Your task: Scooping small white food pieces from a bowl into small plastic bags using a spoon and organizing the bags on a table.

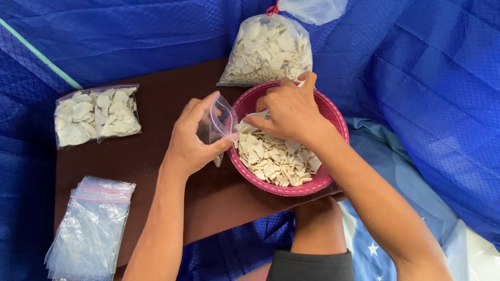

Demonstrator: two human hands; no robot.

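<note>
Brown board (156, 99) — pink bowl (333, 112) of pale chips (273, 158); left hand (190, 140) holds small bag (219, 122).

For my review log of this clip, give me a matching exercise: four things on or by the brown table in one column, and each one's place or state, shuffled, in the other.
Things:
1. pink bowl
2. small clear bag
3. sealed flat bag
4. stack of empty bags

Places or states:
A. lies at the table's near left corner
B. held open by the left hand
C. lies filled with white chips at the table's far left
D. holds loose white chips, with the right hand reaching in

Pairs: 1-D, 2-B, 3-C, 4-A
</note>
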